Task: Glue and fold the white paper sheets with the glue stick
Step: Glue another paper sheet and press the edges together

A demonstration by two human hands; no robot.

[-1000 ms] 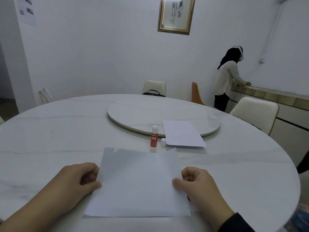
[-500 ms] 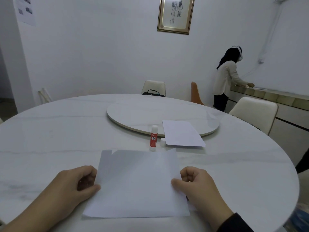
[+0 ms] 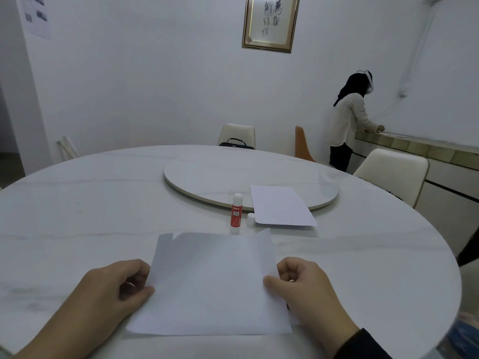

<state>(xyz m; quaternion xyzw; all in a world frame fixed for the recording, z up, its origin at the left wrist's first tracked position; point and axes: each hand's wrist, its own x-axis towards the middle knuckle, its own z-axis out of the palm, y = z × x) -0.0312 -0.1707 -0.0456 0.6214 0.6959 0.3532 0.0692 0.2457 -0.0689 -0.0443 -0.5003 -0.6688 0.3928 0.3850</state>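
Both hands are pinching the folded white paper sheet [image 3: 210,286] lying on the round white marble table [image 3: 77,216]: left hand [image 3: 114,288] curled on its 9 o'clock edge, right hand [image 3: 303,288] on its 3 o'clock edge. Looks like the fold step, so next is probably pressing the crease. At 12 o'clock the uncapped red-and-white glue stick [image 3: 236,213] stands beside its small white cap [image 3: 250,219], with a spare flat white paper sheet [image 3: 281,206] at 1 o'clock.

A dark sleeve cuff [image 3: 363,343] covers the right wrist, while the left forearm [image 3: 64,325] is bare of clothing.
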